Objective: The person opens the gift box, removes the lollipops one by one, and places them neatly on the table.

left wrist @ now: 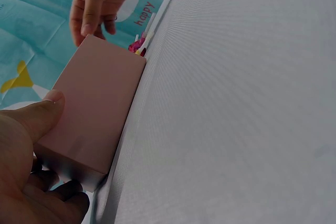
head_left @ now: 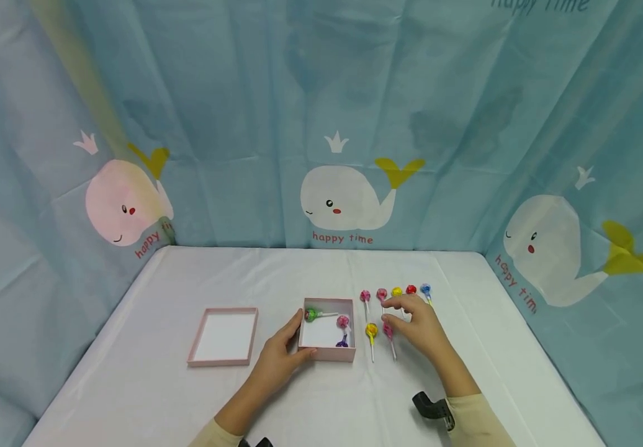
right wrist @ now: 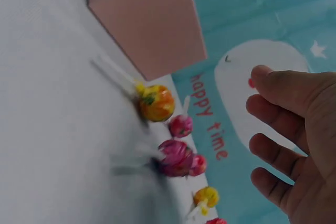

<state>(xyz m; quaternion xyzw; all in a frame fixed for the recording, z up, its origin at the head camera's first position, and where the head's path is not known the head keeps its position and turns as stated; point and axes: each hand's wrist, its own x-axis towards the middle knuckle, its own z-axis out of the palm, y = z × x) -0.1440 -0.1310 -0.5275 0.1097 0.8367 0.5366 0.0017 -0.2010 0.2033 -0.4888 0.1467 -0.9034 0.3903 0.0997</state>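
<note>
A small pink open box [head_left: 327,354] stands on the white table, with a green-wrapped lollipop [head_left: 311,315], a pink one [head_left: 343,321] and a purple one [head_left: 342,343] inside. My left hand [head_left: 277,359] grips its left side, thumb [left wrist: 44,116] along the wall. Above the lollipops to the right, my right hand [head_left: 421,329] hovers with thumb and fingers apart, holding nothing in the right wrist view. Nearest below it lie a magenta lollipop [head_left: 388,329] and a yellow one [head_left: 372,330]. Behind them is a row with a pink [head_left: 365,296], a red [head_left: 411,289] and a blue lollipop [head_left: 425,288].
A shallow pink box lid [head_left: 223,335] lies on the table [head_left: 143,385] to the left of the box. Blue curtains [head_left: 232,124] printed with whales surround the table at the back and both sides. A black wrist-mount piece [head_left: 432,406] shows at the right sleeve.
</note>
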